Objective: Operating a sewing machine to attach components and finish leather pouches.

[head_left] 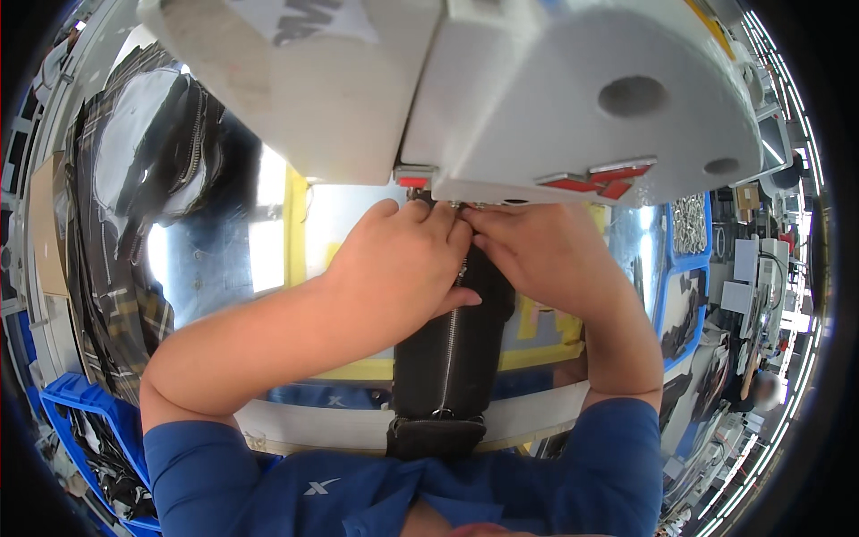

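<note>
Under the nose of the white machine head (573, 98), the left hand (398, 268) and the right hand (546, 259) are brought together, fingers curled and closed on the upper end of a black zippered piece (447, 358), which is pinched between the fingertips just below the machine. The piece is stretched from that point down toward the person's chest, laid across the table edge, with a silver zipper (450, 345) running along its middle and a darker band (436, 437) seen at its lower end. It is judged to be light and soft, a limp fabric or leather-like material that would fold and sag if not supported, while the zipper line is probably stiffer and a little slippery under the fingers. A hold close beside the zipper teeth, on both sides and near the machine, is judged the steadiest, as is being done. The glossy work table (224, 259) is marked with yellow tape strips (295, 224), and window light is reflected in it. To the left, plaid and black garments (143, 179) are heaped, and a blue bin (89, 403) with dark pieces is set lower left. To the right, blue trays (689, 268) holding metal parts and dark pieces are seen, with a crowded workshop floor beyond.
</note>
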A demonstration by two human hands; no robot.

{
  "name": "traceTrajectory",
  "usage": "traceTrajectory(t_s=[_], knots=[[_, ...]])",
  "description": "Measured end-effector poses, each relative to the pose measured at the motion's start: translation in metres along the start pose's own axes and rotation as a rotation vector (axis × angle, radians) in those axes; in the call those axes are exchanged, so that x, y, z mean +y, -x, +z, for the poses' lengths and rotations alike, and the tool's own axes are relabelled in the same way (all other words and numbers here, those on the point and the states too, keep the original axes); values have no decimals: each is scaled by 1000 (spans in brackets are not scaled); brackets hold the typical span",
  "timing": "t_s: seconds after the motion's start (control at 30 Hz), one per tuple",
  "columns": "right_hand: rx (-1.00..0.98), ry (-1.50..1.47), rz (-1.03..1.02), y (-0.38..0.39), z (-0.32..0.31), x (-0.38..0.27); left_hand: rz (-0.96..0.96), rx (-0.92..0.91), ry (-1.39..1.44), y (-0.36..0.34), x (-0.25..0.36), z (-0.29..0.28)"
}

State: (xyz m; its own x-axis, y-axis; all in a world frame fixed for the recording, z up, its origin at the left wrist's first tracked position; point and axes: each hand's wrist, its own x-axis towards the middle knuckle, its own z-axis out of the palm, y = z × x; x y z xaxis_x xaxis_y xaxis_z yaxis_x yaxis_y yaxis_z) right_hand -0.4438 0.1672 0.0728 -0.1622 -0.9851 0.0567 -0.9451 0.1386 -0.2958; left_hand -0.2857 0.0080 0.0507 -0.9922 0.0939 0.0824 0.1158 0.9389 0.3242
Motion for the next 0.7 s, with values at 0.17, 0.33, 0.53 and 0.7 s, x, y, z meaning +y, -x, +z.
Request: traceTrajectory(t_s=[0.17,0.33,0.53,0.7], knots=[[3,-23,-13,0,0,-3,-5,-21,-19,0,1,-2],[-50,-41,-19,-1,1,-2,-5,-21,-46,2,-1,-4],[-32,-27,-34,1,4,-3,-4,-6,-41,3,-1,-4],[-7,-19,-38,3,5,-4,-5,19,-45,4,0,-3]])
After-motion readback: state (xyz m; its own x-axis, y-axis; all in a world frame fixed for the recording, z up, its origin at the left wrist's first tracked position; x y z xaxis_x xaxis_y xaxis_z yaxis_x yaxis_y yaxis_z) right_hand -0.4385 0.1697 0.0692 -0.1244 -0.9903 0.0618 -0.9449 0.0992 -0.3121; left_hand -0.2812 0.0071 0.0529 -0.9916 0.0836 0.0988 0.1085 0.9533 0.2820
